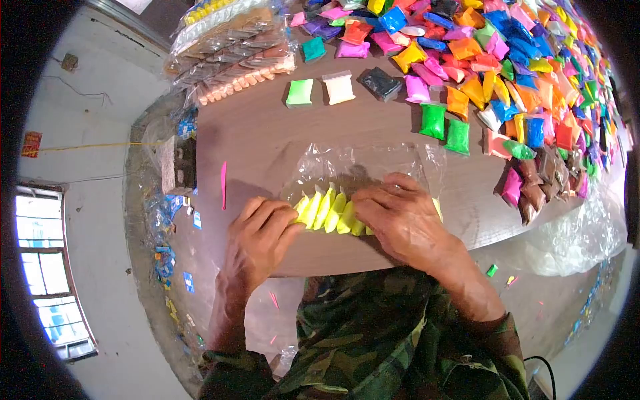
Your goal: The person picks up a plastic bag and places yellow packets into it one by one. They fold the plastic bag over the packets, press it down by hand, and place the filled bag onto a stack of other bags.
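A clear plastic bag [363, 160] lies flat near the table's front edge, its upper part loose and wrinkled. In its lower part several bright yellow packets [323, 208] stand side by side in a slanted row. My left hand [260, 237] is closed, thumb and fingers pinching the bag's lower left end beside the first packet. Curled over the right part of the row, my right hand [405, 217] grips the bag from above and hides some of the packets. A bit of yellow shows beyond its right side.
A large heap of colourful packets [467, 50] covers the table's [247, 140] back right. Filled clear bags [233, 60] are stacked at the back left. Pale green [299, 93], cream [339, 88] and black [381, 84] packets lie between. A pink strip [224, 185] lies left.
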The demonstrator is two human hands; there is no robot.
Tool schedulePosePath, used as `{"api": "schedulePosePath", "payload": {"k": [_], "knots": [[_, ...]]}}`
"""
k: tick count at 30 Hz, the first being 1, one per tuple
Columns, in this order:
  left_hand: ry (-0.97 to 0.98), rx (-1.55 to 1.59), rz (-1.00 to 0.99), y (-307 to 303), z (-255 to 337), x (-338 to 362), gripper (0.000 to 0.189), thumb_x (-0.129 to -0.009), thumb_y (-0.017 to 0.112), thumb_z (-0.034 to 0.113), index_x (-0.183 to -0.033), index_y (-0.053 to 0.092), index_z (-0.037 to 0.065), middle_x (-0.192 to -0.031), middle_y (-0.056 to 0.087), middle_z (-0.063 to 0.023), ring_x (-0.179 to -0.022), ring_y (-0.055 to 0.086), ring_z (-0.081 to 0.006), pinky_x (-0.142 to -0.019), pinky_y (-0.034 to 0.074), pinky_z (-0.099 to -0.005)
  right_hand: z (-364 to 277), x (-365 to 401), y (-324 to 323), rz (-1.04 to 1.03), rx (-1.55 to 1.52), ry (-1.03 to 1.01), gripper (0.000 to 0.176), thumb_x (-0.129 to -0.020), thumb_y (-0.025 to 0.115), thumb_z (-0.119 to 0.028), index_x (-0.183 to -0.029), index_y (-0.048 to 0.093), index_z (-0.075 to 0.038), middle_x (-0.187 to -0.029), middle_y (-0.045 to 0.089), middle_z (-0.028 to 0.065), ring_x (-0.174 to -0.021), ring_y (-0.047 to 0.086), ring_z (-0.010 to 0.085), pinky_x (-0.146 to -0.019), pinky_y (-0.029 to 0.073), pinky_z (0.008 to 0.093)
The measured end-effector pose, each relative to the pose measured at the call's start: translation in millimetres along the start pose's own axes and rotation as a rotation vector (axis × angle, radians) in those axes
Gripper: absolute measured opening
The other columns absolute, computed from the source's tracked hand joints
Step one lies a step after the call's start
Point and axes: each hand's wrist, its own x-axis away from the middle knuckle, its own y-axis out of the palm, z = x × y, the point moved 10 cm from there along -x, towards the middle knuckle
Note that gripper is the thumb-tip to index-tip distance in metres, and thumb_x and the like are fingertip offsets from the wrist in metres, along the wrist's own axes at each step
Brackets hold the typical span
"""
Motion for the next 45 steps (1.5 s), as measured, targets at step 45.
{"api": "schedulePosePath", "payload": {"k": [45], "knots": [[-0.012,0.254,-0.058,41.5,19.1,-40.2,0.026,-0.081,0.086,0.022,-0.098,0.076,0.005,-0.108,0.073,-0.0119,-0.106,0.067,-0.0331,-0.091,0.056,-0.0440,9.3,1.3,3.3,0.063,-0.158,0.050,0.044,-0.080,0.071,-0.007,-0.123,0.063,-0.005,-0.092,0.074,0.0146,-0.087,0.074,0.0367,-0.089,0.057,0.0479]]}}
